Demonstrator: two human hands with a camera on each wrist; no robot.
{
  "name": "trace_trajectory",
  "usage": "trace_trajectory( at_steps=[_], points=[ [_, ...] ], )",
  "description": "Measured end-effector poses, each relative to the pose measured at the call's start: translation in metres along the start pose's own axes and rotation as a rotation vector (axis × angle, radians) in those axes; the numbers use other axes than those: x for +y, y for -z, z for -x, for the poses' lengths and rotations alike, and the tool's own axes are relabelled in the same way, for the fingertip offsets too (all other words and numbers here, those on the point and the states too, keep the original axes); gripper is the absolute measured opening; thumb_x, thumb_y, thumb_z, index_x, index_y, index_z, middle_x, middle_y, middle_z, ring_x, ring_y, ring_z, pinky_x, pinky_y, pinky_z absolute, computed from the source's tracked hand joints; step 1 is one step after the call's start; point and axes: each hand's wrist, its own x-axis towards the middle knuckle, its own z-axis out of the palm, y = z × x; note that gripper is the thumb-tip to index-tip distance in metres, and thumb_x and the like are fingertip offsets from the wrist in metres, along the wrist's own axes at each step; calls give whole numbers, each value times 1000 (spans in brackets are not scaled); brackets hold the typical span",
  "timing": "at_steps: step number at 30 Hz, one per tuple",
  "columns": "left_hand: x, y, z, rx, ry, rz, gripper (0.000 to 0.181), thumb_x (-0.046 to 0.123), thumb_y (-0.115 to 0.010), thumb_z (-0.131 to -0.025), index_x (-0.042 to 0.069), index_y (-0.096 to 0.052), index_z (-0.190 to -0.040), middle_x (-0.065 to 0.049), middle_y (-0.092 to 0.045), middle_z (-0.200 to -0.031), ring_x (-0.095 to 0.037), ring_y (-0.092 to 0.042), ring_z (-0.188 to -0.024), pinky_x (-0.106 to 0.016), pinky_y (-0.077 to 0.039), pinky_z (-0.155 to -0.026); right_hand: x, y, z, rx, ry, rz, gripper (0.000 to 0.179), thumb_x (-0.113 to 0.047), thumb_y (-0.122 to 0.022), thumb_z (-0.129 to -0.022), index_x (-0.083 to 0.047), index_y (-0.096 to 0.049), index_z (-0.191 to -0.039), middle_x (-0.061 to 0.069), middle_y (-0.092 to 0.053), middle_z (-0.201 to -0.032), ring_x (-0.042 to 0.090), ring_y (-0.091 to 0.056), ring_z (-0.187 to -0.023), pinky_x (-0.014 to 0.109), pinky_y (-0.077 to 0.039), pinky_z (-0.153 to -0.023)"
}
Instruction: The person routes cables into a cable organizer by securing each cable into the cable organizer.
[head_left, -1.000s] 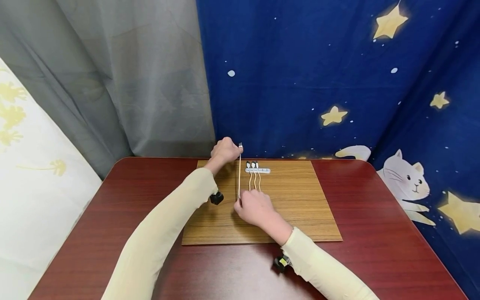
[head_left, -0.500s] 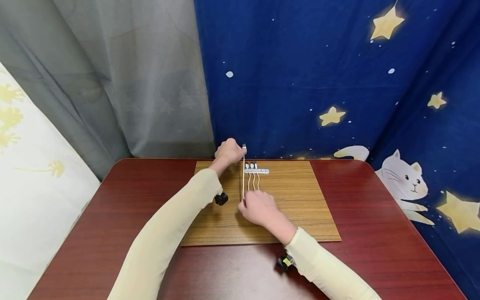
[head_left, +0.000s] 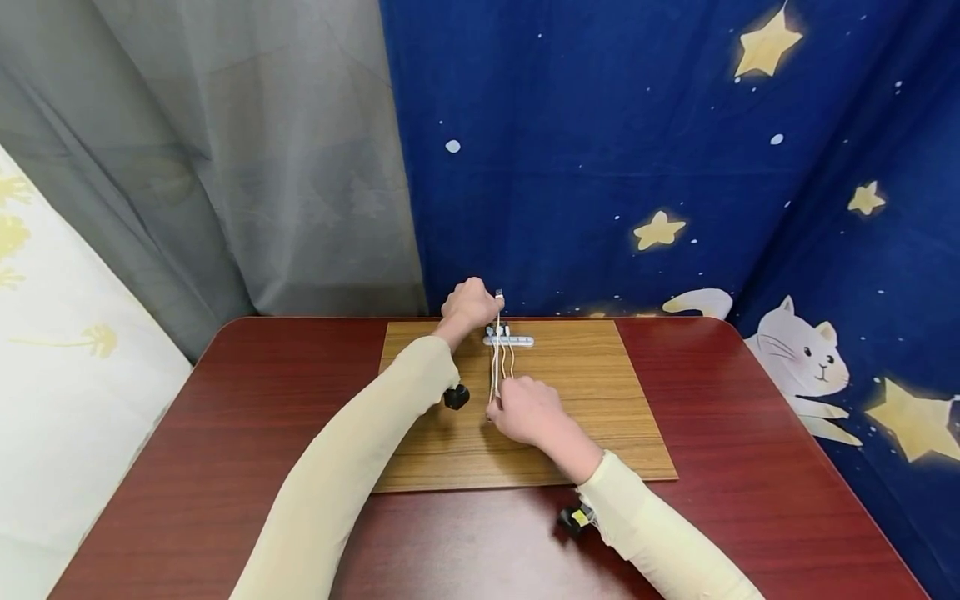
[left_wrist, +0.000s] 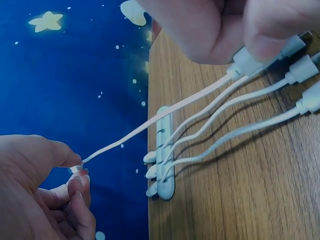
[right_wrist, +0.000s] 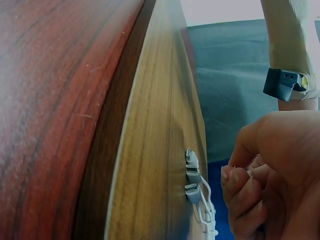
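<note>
My left hand (head_left: 471, 303) pinches the USB plug of a white charging cable (left_wrist: 195, 96) beyond the board's far edge. My right hand (head_left: 528, 410) grips the cable's other plug, seen at the top in the left wrist view. Between both hands the cable is stretched taut, raised above a pale cable clip (left_wrist: 165, 186) on the wooden board (head_left: 592, 417). Several slots notch the clip, and three other white cables (left_wrist: 235, 131) sit in it. Their plugs (right_wrist: 192, 194) lie on the board near my right hand. My right fingers partly hide the plug they hold.
The board lies on a dark red table (head_left: 255, 433). Right behind the table hang a blue starry curtain (head_left: 540, 167) and a grey curtain (head_left: 300, 167). A black wrist camera (head_left: 456, 397) sits under my left sleeve, another (head_left: 573, 518) under my right.
Both hands have shifted right with the taut cable, from left of the clip to over its left part in the head view. Both grips stay the same.
</note>
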Motion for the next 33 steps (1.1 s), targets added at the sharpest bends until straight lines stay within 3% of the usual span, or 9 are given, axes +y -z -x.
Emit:
trace_trajectory(
  at_steps=[12, 22, 33],
  points=[
    [14, -15, 1, -36, 2, -46, 33, 36, -65, -99, 13, -64, -76, -4, -58, -74, -24, -59, -70, -39, -45, -63, 8, 8, 1, -76, -26, 32, 32, -32, -67, -91, -17, -54, -66, 3, -56, -66, 24, -55, -60, 44, -46, -57],
    [17, -27, 0, -39, -11, -56, 30, 37, -66, -98, 13, -65, -79, -4, -57, -74, -22, -58, -68, -38, -45, -61, 15, 12, -2, -138, -54, 98, 31, -39, -69, -89, -14, -57, -75, 5, -57, -73, 26, -56, -66, 46, -48, -59],
    [14, -34, 0, -29, 1, -86, 28, 37, -67, -97, 14, -66, -81, -4, -60, -77, -23, -59, -70, -39, -47, -64, 18, 13, -4, -161, -47, 113, 30, -38, -69, -89, -15, -59, -71, 4, -58, -75, 25, -56, -68, 48, -48, -60]
  ],
)
